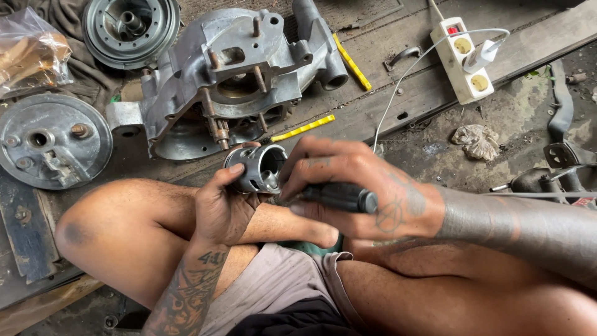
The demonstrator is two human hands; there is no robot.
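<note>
Head view: the piston point(260, 168), a short grey metal cylinder, sits in the middle of the scene just above the person's knees, held off the floor. Its long axis lies roughly level, running left to right, with the open skirt end turned toward the right hand point(357, 193). The left hand point(221, 208) comes up from below and wraps the piston from its left and near side; its fingers point(235, 171) are curled narrow around the crown end, thumb over the top, gripping it firmly. The right hand is just right of the piston, touching it at the open end. Its fingers point(311, 165) are closed tight around a black-handled tool point(342, 197), whose handle points right and whose working tip is hidden at the piston mouth, so I cannot tell what kind of tip it has. Both hands are equally close to the piston.

Far of the hands on the wooden floor point(373, 106) lies a grey engine crankcase point(230, 74), with a round brake plate point(53, 140) at far left and a white power strip point(463, 59) at far right
</note>
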